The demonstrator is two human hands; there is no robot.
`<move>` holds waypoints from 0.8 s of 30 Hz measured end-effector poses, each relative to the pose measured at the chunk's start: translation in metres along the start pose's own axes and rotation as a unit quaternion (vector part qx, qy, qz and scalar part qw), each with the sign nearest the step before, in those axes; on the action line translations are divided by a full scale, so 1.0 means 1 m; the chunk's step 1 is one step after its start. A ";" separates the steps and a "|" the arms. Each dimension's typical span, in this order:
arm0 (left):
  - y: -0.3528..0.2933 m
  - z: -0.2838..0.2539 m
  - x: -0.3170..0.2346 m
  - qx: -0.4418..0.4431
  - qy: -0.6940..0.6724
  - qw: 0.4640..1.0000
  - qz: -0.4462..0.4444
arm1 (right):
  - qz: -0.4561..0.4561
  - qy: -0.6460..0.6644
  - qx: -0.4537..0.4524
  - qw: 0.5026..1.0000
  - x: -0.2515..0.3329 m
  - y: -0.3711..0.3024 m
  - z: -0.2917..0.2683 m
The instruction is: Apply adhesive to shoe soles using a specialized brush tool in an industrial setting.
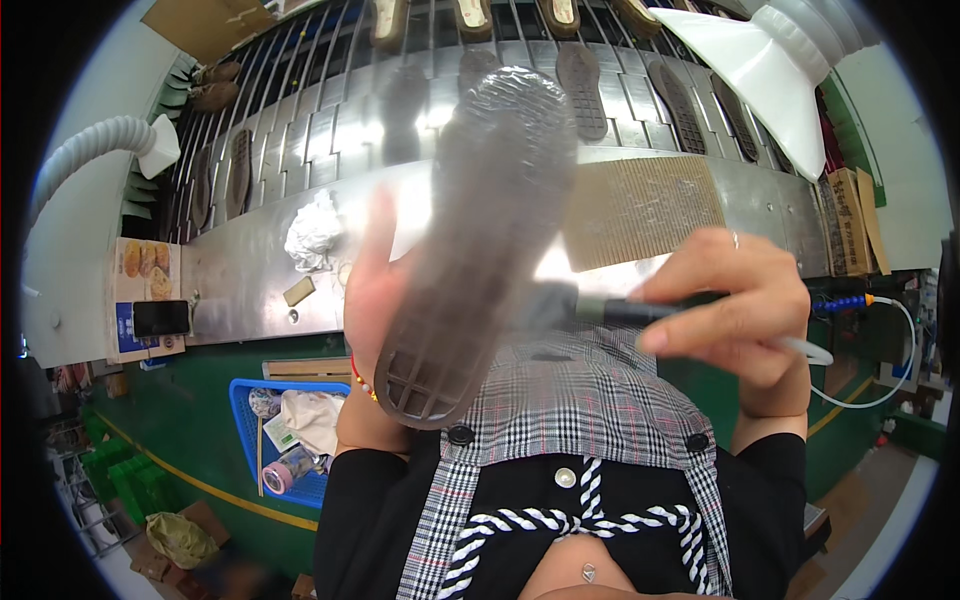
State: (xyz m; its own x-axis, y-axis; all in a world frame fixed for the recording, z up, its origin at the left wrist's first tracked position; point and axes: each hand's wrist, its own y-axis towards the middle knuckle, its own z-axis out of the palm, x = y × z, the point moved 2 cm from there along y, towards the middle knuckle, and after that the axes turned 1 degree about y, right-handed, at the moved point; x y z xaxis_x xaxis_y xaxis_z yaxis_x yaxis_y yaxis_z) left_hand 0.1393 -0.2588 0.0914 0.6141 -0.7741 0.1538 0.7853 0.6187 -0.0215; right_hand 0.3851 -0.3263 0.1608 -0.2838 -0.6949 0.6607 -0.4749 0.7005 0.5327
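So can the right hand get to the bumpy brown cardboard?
Probably yes: the cardboard lies just beyond the right hand, with nothing showing between them, though that hand holds a black-handled tool.

blurred tool tip [550,305], shoes [473,18] cut off

A shiny silver metal bench [235,270] carries a crumpled white wad [313,232], small tan rectangular block [299,292] left, brown corrugated cardboard sheet [648,208] right.
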 end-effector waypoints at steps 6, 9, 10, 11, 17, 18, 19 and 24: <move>-0.008 0.004 -0.001 -0.094 0.231 0.968 0.038 | 0.011 -0.038 -0.038 0.999 0.002 -0.001 -0.007; -0.010 -0.001 -0.003 0.001 0.133 0.991 -0.005 | 0.007 -0.024 -0.003 1.000 -0.002 -0.003 -0.012; -0.009 0.000 -0.003 0.008 0.091 0.996 0.004 | -0.003 0.013 0.020 1.000 -0.005 -0.006 -0.015; -0.008 0.000 -0.003 0.015 0.049 0.999 0.014 | -0.004 0.011 0.022 1.000 -0.009 -0.005 -0.016; -0.017 -0.018 -0.029 -0.019 0.056 0.998 0.017 | -0.028 0.034 -0.034 0.998 -0.023 -0.001 -0.023; -0.017 -0.028 -0.040 -0.021 0.064 0.998 0.011 | -0.030 0.046 -0.057 0.997 -0.026 -0.005 -0.021; -0.015 -0.036 -0.053 -0.014 0.066 0.997 0.022 | -0.031 0.046 -0.092 0.994 -0.031 -0.011 -0.018; 0.007 -0.070 -0.160 0.018 0.165 0.985 0.042 | 0.075 -0.064 -0.244 0.965 -0.071 -0.047 0.015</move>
State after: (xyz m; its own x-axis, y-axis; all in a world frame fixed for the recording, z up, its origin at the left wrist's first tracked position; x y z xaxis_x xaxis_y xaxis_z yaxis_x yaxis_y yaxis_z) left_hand 0.0521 -0.1403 -0.0027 0.6732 -0.7182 -0.1758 0.7313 0.6819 0.0150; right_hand 0.4148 -0.3120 0.0806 -0.4346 -0.5714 0.6961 0.0202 0.7666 0.6418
